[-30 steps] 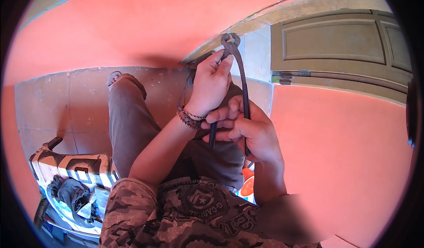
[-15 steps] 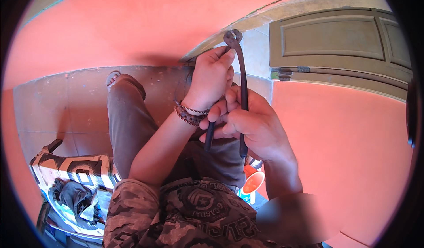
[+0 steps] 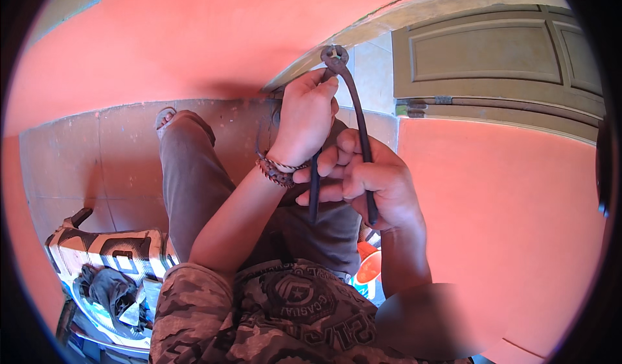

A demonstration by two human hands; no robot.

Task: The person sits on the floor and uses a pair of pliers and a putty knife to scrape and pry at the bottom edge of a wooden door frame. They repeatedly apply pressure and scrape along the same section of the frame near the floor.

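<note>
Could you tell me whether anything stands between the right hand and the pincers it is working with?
Nothing visible does: the right hand grips the pincers' handles directly, while the left hand is up beside their head.

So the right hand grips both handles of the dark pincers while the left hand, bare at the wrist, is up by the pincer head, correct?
Not quite. The left hand is not bare at the wrist: it wears a beaded bracelet. The rest holds in the head view: the right hand grips both handles of the dark pincers, and the left hand is up by the pincer head.
</note>
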